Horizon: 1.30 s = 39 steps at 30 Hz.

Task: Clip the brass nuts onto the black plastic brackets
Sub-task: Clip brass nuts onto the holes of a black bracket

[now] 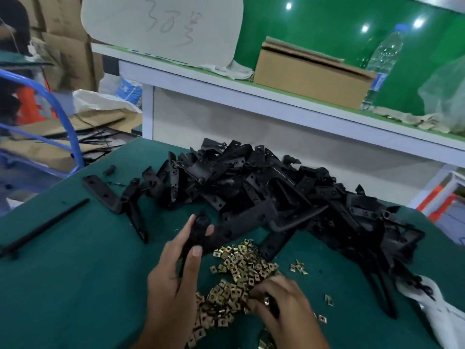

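Left hand [180, 258] gripped a black bracket [198, 233] at frame centre, raised ready for clipping | right hand [281, 306] fingers curled into the brass nuts [241, 263] at lower centre, probably pinching one | bracket heap [276, 187] behind on the worktop [75, 273].

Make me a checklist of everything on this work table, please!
Surface: green mat over the table.
Job's things: big heap of black brackets; pile of brass nuts in front of it, a few strays to the right.
Clutter: thin black rod at left; white bag at right.
Hands: left hand grips one bracket; right hand picks in the nuts, fingers curled.
Cables: nothing seen.
Surroundings: white shelf with cardboard box, water bottle, paper sign; blue cart frame at left.
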Available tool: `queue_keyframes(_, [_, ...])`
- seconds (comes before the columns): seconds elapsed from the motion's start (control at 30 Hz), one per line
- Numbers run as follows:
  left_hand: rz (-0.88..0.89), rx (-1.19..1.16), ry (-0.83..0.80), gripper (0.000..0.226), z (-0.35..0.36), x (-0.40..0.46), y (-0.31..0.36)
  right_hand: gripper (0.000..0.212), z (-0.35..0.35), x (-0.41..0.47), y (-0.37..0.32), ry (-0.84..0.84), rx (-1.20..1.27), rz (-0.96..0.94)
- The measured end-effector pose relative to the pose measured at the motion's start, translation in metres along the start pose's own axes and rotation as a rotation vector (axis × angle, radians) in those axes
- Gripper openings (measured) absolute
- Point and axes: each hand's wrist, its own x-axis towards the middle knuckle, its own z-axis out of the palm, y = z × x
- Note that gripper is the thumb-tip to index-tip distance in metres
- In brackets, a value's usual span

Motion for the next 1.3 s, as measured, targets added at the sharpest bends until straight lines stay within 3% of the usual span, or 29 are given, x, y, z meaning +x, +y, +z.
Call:
queue_keyframes(0.1, [0.028, -0.026, 0.071, 0.035, 0.000, -0.001, 0.000, 0.008, -0.001, 0.000, -0.004, 0.025, 0.051, 0.073])
queue_keyframes(0.17, [-0.085, -0.160, 0.101, 0.023, -0.004, 0.005, -0.002, 0.020, -0.007, 0.000, -0.005, 0.032, 0.095, 0.197])
queue_keyframes(0.23, [-0.247, -0.300, 0.046, 0.021, -0.008, 0.014, -0.006, 0.040, -0.009, -0.001, 0.001, 0.100, 0.132, 0.196])
queue_keyframes(0.3, [-0.379, -0.494, -0.036, 0.021, -0.007, 0.018, -0.011, 0.029, -0.014, -0.001, 0.004, 0.233, 0.238, 0.209])
queue_keyframes(0.37, [-0.454, -0.611, -0.139, 0.024, -0.003, 0.016, -0.013, 0.017, -0.020, 0.000, 0.004, 0.304, 0.624, 0.371])
queue_keyframes(0.47, [-0.461, -0.593, -0.293, 0.041, 0.002, 0.007, -0.016, 0.026, -0.026, 0.005, 0.010, 0.281, 1.578, 0.615])
queue_keyframes(0.57, [-0.289, -0.241, -0.328, 0.046, 0.006, -0.002, -0.023, 0.027, -0.032, 0.006, 0.010, 0.200, 2.044, 0.681])
queue_keyframes(0.7, [-0.102, -0.022, -0.438, 0.030, 0.011, -0.014, -0.018, 0.021, -0.026, 0.006, 0.008, 0.140, 2.064, 0.707])
queue_keyframes(0.9, [-0.121, 0.057, -0.706, 0.034, 0.007, -0.018, -0.009, 0.015, -0.022, 0.005, 0.001, 0.053, 1.887, 0.658])
queue_keyframes(1.13, [-0.236, 0.039, -0.659, 0.038, 0.008, -0.012, -0.008, 0.003, -0.021, 0.002, -0.002, 0.076, 1.723, 0.584])
queue_keyframes(1.23, [-0.279, -0.015, -0.665, 0.042, 0.008, -0.012, -0.008, 0.021, -0.027, 0.001, -0.001, 0.089, 1.660, 0.586])
queue_keyframes(1.3, [-0.287, -0.052, -0.669, 0.045, 0.008, -0.012, -0.007, 0.021, -0.031, 0.001, -0.001, 0.084, 1.618, 0.558])
